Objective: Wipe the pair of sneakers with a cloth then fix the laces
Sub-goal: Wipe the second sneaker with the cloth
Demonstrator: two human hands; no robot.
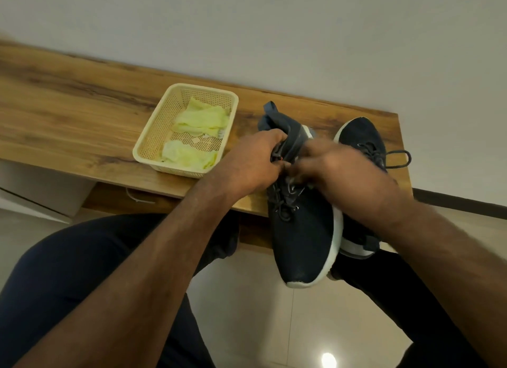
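While the wooden table [68,112] runs along the pale wall, a cream plastic basket [153,137] sits on it at the left, holding crumpled yellow-green cloths [200,120]. Just right of the basket, the left hand [252,164] has its fingers curled round the collar and lace ends of the near sneaker [304,238], a dark navy shoe with a white sole. That shoe lies heel on the table, its toe jutting past the table's front edge toward the person's lap. Its laces [285,200] are slack across the eyelets. The right hand [337,170] is over the same shoe's tongue area, touching or nearly touching the left; it is blurred, so its fingers seem bent down onto the laces, but I cannot tell whether they pinch one. Farther right, the second sneaker [362,137] rests on the table, partly behind the right forearm, with a lace loop [397,159] trailing out to the right.
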